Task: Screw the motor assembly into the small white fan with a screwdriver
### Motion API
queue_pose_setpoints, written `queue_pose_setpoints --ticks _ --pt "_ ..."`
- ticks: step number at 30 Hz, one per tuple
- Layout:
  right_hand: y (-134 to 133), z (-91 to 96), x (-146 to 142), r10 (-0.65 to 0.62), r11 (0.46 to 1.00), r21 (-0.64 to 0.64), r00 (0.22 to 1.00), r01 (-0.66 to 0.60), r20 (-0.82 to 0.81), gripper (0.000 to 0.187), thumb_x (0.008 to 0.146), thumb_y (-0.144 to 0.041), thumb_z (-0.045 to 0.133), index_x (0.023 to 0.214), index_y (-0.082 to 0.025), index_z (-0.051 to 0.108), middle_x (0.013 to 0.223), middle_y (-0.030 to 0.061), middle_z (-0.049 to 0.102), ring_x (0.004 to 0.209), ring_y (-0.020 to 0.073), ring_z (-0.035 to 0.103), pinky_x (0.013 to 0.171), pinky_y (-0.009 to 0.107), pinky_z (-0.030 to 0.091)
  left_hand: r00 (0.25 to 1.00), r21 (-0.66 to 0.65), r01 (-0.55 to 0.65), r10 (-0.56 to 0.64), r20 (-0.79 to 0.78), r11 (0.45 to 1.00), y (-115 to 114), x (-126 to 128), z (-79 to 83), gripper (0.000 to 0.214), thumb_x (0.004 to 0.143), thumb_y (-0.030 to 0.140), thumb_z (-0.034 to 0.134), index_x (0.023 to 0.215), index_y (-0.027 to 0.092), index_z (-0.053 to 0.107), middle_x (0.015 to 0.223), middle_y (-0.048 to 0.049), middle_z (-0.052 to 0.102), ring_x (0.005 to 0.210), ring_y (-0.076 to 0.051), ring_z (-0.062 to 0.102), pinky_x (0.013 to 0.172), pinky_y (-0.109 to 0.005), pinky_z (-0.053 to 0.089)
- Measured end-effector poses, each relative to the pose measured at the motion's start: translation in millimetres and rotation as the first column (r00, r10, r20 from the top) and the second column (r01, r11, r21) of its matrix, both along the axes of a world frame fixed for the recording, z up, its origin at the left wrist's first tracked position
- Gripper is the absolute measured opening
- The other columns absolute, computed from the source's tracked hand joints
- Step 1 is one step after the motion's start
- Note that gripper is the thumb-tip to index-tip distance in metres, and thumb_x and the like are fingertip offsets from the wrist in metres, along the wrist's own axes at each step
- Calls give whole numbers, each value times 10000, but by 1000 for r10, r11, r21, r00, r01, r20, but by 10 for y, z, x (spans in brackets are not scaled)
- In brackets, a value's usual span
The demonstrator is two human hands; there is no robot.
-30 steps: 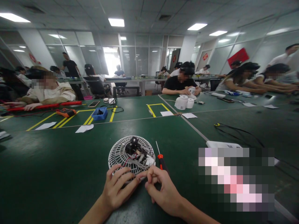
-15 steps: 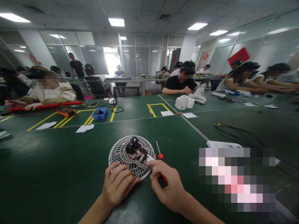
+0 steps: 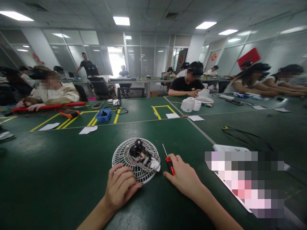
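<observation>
A round white fan grille [image 3: 122,152] lies flat on the green table [image 3: 59,172] in front of me, with a black motor and loose wires [image 3: 141,155] on top of it. My left hand [image 3: 121,188] rests on the grille's near edge, fingers curled over it. My right hand [image 3: 184,177] lies to the right of the grille, with its fingers closing round the red-and-black handle of a small screwdriver [image 3: 169,161] that lies on the table.
A white flat object [image 3: 230,148] and a black cable [image 3: 247,135] lie to my right. A blue tray [image 3: 103,115], paper slips and yellow floor-tape lines are farther off. Other people sit at work along the far side of the table.
My right hand left the grille's wires and moved right onto the screwdriver. My left hand stayed on the grille's edge.
</observation>
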State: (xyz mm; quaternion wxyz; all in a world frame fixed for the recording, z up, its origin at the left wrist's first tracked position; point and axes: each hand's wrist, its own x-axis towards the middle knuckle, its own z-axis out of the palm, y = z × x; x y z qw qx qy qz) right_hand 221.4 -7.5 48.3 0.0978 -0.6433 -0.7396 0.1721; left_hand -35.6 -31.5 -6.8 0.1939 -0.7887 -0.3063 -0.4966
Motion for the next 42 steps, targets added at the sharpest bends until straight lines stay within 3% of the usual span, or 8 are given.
queue_pose_setpoints --ticks 6,9,12,15,18,23,32,42 --pt "121 63 218 -117 992 6 958 123 -263 209 798 -206 592 1005 -232 573 814 9 661 737 213 649 650 296 417 998 -49 -15 17 53 999 15 -34 0 87 853 134 722 894 184 665 841 -20 724 887 -173 656 961 -392 475" --pt "175 62 282 -132 990 -35 811 137 -570 153 798 -268 528 944 -230 551 699 -32 610 622 172 618 553 260 421 997 -61 -17 21 71 998 22 -34 2 102 854 125 717 920 188 670 850 -24 728 887 -172 652 965 -394 474" --pt "171 80 268 -130 990 -136 599 36 -790 209 756 -323 513 940 -226 528 729 -24 643 528 142 584 406 211 346 997 -59 -14 19 80 998 25 -26 9 116 855 102 709 933 180 671 853 -28 728 890 -168 645 965 -390 471" --pt "117 108 201 -126 979 -183 446 -87 -886 224 740 -323 539 938 -218 520 758 -8 680 469 110 541 355 177 306 996 -59 -21 26 80 998 26 -27 3 141 852 85 702 951 180 670 875 -31 732 902 -170 646 961 -394 479" --pt "55 113 121 -123 960 -207 384 -186 -915 202 776 -331 588 924 -208 528 719 -11 672 436 90 513 339 156 284 995 -50 -37 42 90 998 31 -41 -19 190 841 72 705 992 182 672 901 -37 738 916 -178 649 946 -394 495" --pt "14 82 43 -142 934 -245 360 -259 -922 231 809 -385 642 907 -201 540 692 -9 678 408 79 494 323 146 268 992 -61 -63 69 102 996 46 -67 -53 263 835 49 698 1057 188 675 941 -42 736 944 -184 646 938 -387 507" --pt "27 99 87 -126 877 -332 500 -348 -857 316 820 -458 705 871 -196 536 670 8 720 408 72 522 332 130 296 987 -90 -58 71 144 994 63 -83 -49 195 864 21 642 1007 153 651 922 -51 703 957 -178 623 917 -357 502" --pt "43 97 133 -124 871 -354 545 -341 -829 236 825 -390 667 847 -187 549 675 18 723 413 68 522 325 121 286 974 -107 -74 95 208 992 47 -94 -28 157 890 40 604 987 158 639 919 -47 687 974 -181 611 903 -340 512"
